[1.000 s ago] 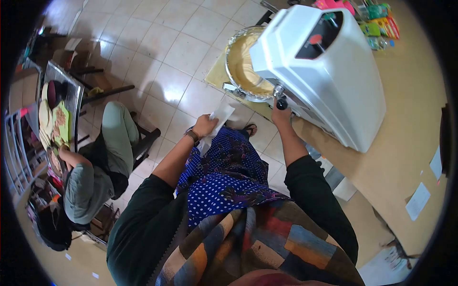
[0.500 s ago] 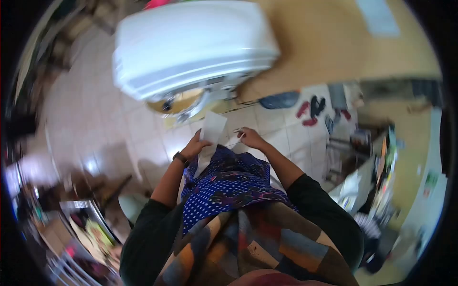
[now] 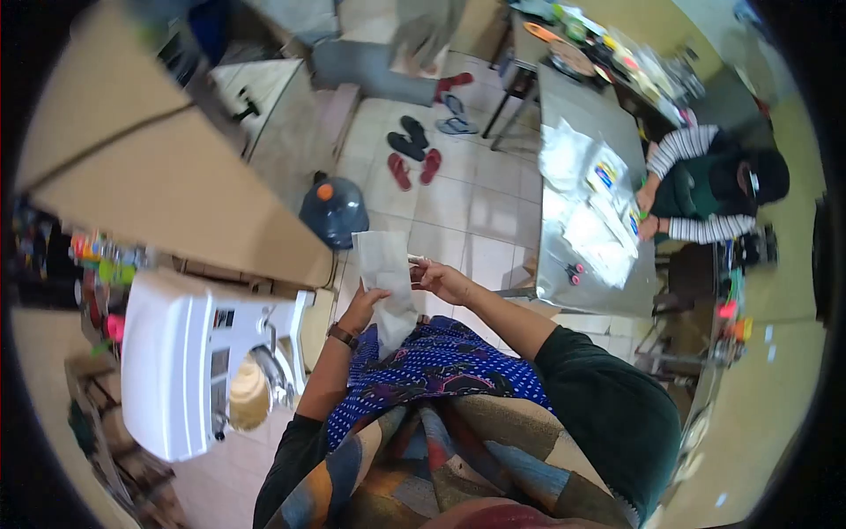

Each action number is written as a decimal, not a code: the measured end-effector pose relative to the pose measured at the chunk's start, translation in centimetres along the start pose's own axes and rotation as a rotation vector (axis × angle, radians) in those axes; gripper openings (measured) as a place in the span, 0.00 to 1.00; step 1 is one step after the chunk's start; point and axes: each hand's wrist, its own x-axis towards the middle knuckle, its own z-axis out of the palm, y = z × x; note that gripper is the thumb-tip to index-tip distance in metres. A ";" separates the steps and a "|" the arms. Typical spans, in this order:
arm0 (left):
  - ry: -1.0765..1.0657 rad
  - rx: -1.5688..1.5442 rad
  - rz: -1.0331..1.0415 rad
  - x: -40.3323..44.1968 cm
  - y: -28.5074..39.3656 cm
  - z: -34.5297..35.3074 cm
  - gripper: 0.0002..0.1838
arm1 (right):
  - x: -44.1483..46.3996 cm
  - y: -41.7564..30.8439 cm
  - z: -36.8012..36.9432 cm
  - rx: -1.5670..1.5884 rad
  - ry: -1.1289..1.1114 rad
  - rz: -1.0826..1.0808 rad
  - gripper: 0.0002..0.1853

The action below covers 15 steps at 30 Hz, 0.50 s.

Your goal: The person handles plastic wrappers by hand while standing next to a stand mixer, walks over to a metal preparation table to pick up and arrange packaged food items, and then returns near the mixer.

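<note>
White sheet: long axis roughly 12–6 o'clock, lying toward 1 o'clock from the left hand, the nearer; its grip pinches the sheet, thumb across. Right hand at the sheet's 3 o'clock, fingers bent; contact and grip: cannot tell.

The person's left hand, left of the frame's centre, grips with the thumb extended rightward; the left forearm rises from the lower left. The right hand, near the centre, points bent fingers leftward, the right forearm slanting lower right.
</note>
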 end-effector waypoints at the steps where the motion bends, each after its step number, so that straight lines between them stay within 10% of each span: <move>1: -0.035 0.029 -0.006 2.0 0.9 1.4 0.32 | -1.1 -1.4 -1.1 0.016 0.014 -0.040 0.32; 15: -0.295 0.256 -0.001 25.8 10.3 16.4 0.23 | -8.6 -16.5 -15.6 0.064 0.705 -0.714 0.31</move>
